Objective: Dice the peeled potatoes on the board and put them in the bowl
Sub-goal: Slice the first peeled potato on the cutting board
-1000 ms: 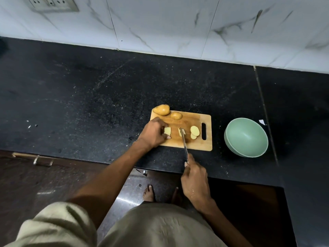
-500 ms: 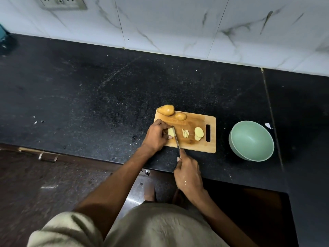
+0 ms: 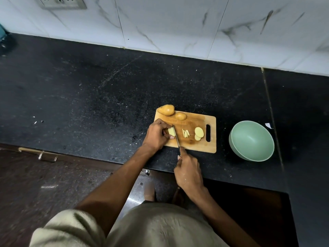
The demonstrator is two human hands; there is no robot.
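A wooden cutting board (image 3: 194, 146) lies on the black counter. My left hand (image 3: 156, 135) grips a pale potato piece (image 3: 171, 131) at the board's left side. My right hand (image 3: 188, 171) holds a knife (image 3: 176, 137) by its handle, the blade set against the right face of that piece. Thin cut strips (image 3: 185, 133) and round slices (image 3: 198, 133) lie in the board's middle. Two whole potatoes (image 3: 166, 110) (image 3: 180, 116) sit at the board's far left corner. A green bowl (image 3: 251, 140) stands to the right of the board; nothing shows inside it.
The black stone counter (image 3: 89, 97) spreads wide to the left and behind the board, with a marble wall at the back. A seam (image 3: 270, 111) runs down the counter right of the bowl. A drawer handle (image 3: 44, 155) sits below the front edge.
The knife moved left from the cut strips to the piece under my left hand and now sits against it. The camera view shifted slightly; the board and bowl stayed put.
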